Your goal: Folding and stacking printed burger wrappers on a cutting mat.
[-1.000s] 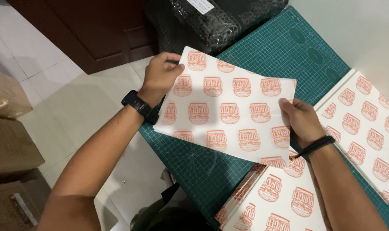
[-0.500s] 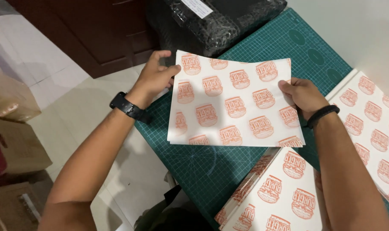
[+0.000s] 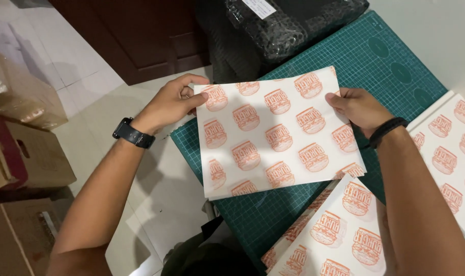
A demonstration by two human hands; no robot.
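A white paper sheet (image 3: 273, 138) printed with orange burger pictures lies over the green cutting mat (image 3: 375, 61), its near left part hanging past the mat's edge. My left hand (image 3: 171, 102), with a black watch on the wrist, pinches the sheet's far left corner. My right hand (image 3: 358, 107), wearing a black wristband, grips the sheet's right edge near the far corner. A second layer of paper shows just under the sheet's near edge.
More stacks of the same printed paper lie at the near right (image 3: 340, 230) and far right (image 3: 452, 148). A black bubble-wrapped bundle (image 3: 289, 25) sits at the mat's far end. Cardboard boxes (image 3: 23, 153) stand on the tiled floor at left, by a dark wooden door (image 3: 135, 36).
Both hands have turned and carried the sheet toward the left and squared it up on the mat. The grips stay on the same edges.
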